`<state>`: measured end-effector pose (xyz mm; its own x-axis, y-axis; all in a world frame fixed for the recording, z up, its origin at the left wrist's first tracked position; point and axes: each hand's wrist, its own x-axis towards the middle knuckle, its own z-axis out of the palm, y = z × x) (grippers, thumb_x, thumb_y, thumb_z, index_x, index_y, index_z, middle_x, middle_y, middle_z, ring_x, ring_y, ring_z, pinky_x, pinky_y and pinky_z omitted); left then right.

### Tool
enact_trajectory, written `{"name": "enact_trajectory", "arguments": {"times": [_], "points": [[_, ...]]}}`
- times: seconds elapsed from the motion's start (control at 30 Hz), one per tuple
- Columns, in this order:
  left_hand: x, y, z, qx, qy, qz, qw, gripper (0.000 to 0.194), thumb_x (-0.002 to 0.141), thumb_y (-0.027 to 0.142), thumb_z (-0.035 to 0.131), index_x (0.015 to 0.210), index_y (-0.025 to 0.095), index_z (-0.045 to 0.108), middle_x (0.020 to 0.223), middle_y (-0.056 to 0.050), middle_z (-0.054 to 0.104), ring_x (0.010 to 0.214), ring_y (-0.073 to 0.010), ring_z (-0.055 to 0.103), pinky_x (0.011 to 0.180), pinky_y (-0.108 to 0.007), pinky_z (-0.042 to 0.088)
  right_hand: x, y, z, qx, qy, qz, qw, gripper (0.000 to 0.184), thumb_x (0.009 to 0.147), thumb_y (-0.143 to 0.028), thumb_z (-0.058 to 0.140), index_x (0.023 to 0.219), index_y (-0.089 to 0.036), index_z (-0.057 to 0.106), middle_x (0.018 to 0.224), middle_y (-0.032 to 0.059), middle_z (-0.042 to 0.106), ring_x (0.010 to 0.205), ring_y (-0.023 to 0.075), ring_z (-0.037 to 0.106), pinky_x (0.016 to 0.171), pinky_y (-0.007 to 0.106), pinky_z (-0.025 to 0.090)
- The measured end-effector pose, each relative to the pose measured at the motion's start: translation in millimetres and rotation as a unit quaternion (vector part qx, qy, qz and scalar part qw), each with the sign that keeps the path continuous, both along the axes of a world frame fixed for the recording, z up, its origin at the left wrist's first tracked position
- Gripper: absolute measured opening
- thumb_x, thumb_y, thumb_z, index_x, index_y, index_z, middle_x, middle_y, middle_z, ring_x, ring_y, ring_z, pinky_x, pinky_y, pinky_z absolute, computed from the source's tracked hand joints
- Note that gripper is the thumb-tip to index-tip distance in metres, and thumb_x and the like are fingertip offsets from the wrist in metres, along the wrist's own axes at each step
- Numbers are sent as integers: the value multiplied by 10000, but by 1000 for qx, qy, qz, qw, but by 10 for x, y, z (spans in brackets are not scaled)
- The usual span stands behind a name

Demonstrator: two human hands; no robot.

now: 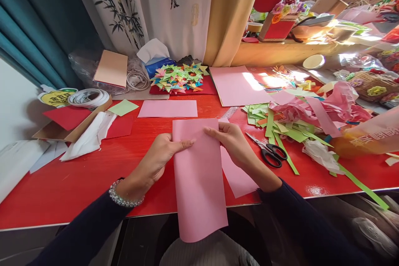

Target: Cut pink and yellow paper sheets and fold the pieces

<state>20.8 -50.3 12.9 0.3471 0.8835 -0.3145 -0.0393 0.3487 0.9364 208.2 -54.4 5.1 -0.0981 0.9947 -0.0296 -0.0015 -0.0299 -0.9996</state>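
A long sheet of pink paper [196, 174] lies lengthwise over the near edge of the red table [77, 183], its lower end hanging past the edge. My left hand [158, 160] pinches the sheet's left side near the top, thumb pressed on the paper. My right hand [232, 143] grips the sheet's right side near the top, fingers curled over it. A second pink piece [238, 176] lies partly under my right wrist.
Black-handled scissors [269, 151] lie just right of my right hand. Green paper strips [280, 129] and pink scraps [327, 108] pile at the right. Further back are pink sheets [168, 109], a heap of coloured folded stars [179, 77], a tissue box [156, 56] and tape rolls [89, 97].
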Motion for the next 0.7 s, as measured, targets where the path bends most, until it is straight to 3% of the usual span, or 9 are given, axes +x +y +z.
{"name": "enact_trajectory", "arguments": {"times": [0.17,0.4,0.7], "points": [[17,-14,-11,-1,-14,9,1000,360,646,350,782,917,126,706,932,-124,735,901,-293,679,755,-350,549,6,-1,-25,32,-14,-5,999,433,743,-581,613,637,-165,558,611,0,504,541,102,424,465,237,318],[22,-39,-48,3,-31,8,999,371,660,351,773,943,123,698,964,-137,727,909,-302,676,773,-378,549,22,10,-40,25,-12,26,999,367,814,-496,583,659,-166,549,627,-13,462,544,94,394,493,243,305],[12,-16,6,22,8,-3,1000,335,659,342,773,926,151,706,944,-98,734,879,-266,678,733,-325,541,32,9,-39,40,-46,-21,998,433,763,-570,605,600,-180,513,577,-20,426,514,93,351,462,242,277]]}}
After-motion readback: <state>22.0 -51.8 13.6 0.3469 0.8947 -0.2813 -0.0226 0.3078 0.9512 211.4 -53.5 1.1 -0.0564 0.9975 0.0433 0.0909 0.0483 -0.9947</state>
